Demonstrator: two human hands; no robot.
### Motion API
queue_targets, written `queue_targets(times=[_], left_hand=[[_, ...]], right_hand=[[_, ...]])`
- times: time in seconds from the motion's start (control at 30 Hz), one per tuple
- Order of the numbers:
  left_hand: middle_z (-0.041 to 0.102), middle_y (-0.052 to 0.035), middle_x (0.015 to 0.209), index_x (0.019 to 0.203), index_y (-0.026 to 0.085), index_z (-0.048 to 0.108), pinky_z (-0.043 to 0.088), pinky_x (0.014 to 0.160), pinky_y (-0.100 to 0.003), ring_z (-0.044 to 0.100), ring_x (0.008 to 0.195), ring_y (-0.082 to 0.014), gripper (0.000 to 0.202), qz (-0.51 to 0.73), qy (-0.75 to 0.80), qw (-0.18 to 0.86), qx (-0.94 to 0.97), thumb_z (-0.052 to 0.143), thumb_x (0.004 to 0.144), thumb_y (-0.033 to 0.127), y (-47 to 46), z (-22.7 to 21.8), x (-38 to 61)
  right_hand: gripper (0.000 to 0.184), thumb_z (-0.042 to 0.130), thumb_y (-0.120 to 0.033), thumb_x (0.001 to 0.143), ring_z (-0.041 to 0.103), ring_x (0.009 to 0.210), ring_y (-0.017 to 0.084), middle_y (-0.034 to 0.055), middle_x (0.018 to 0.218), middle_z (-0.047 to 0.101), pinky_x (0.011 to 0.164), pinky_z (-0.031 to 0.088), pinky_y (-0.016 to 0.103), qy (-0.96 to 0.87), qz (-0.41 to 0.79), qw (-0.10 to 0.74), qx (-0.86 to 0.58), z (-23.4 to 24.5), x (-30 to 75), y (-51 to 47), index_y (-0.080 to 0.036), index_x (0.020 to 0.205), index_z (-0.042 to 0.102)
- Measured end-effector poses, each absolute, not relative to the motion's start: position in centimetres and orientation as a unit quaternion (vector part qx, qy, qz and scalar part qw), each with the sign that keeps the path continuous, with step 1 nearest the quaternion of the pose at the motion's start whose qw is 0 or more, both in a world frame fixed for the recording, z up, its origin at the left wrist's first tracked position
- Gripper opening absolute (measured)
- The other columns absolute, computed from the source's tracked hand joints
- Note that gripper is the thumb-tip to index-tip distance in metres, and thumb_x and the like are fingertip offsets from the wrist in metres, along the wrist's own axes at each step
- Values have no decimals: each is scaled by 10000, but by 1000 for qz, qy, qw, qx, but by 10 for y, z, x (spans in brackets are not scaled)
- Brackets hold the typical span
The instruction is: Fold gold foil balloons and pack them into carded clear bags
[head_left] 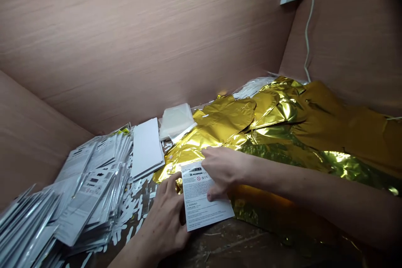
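A white printed card [201, 207] with small black text, a warning heading and safety symbols is held upright in front of me, tilted slightly. My right hand [222, 171] grips its upper right side, thumb on the printed face and index finger over the top edge. Along the card's left edge my left hand [169, 213] is curled, with some fingertips hidden behind the card. Just behind the card lie gold foil sheets [216, 127], crumpled and shiny; the card hides part of them.
Piles of similar printed cards in clear sleeves [91, 184] fill the left side. Blank white cards [147, 146] and a stack of translucent bags [176, 121] lie near the back wall. White strips [128, 205] are scattered about. A cable [307, 42] hangs down the right wall.
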State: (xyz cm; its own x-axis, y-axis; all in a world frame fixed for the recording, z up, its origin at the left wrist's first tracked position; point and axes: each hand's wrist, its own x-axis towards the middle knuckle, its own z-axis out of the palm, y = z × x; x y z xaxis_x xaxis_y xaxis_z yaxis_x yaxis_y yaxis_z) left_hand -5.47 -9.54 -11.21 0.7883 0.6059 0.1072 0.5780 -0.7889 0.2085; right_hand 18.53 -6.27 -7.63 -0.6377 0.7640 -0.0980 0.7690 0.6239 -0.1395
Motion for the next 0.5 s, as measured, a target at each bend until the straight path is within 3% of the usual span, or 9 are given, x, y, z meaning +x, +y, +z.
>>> queue_targets(times=[0.1, 0.23, 0.33, 0.37, 0.43, 0.5], left_hand=[[557, -141, 1339, 1215, 256, 698, 500, 978, -571, 518, 1224, -373, 383, 81, 356, 68, 928, 671, 843, 343, -104, -120, -61], [655, -136, 1216, 1306, 215, 630, 535, 908, -510, 613, 1091, -354, 621, 125, 379, 109, 910, 746, 803, 561, -105, -118, -73], [695, -103, 1170, 1248, 216, 636, 548, 885, -439, 657, 1065, -307, 470, 181, 419, 180, 871, 513, 973, 577, -87, -108, -73], [693, -99, 1195, 1254, 215, 633, 539, 907, -430, 656, 1087, -293, 443, 191, 434, 189, 860, 442, 1017, 536, -78, -105, -70], [663, -107, 1296, 1316, 207, 623, 475, 1023, -454, 611, 1190, -291, 424, 180, 435, 181, 864, 482, 1021, 477, -58, -101, -58], [697, -106, 1208, 1260, 198, 680, 449, 1025, -458, 611, 1138, -291, 368, 142, 422, 190, 875, 573, 982, 413, -38, -101, -45]], right_hand=[[525, 881, -615, 659, 608, 745, 254, 148, 866, 693, 618, 476, 344, 890, -82, 22, 449, -76, 180, -67, -120, 810, 786], [530, 912, -611, 621, 631, 773, 287, 155, 851, 695, 662, 497, 376, 885, -89, -6, 457, -79, 180, -66, -125, 781, 775], [560, 878, -654, 646, 630, 712, 261, 124, 795, 688, 644, 481, 367, 896, -73, 3, 438, -84, 180, -64, -124, 779, 757], [582, 871, -665, 646, 627, 704, 251, 113, 797, 689, 647, 478, 363, 899, -68, 5, 433, -85, 179, -63, -123, 822, 755], [709, 892, -669, 609, 636, 768, 262, 115, 886, 702, 684, 481, 363, 898, -57, -12, 437, -88, 179, -63, -108, 1012, 734], [915, 922, -667, 555, 633, 893, 296, 146, 1028, 692, 736, 484, 370, 894, -47, -38, 445, -90, 178, -63, -78, 1203, 656]])
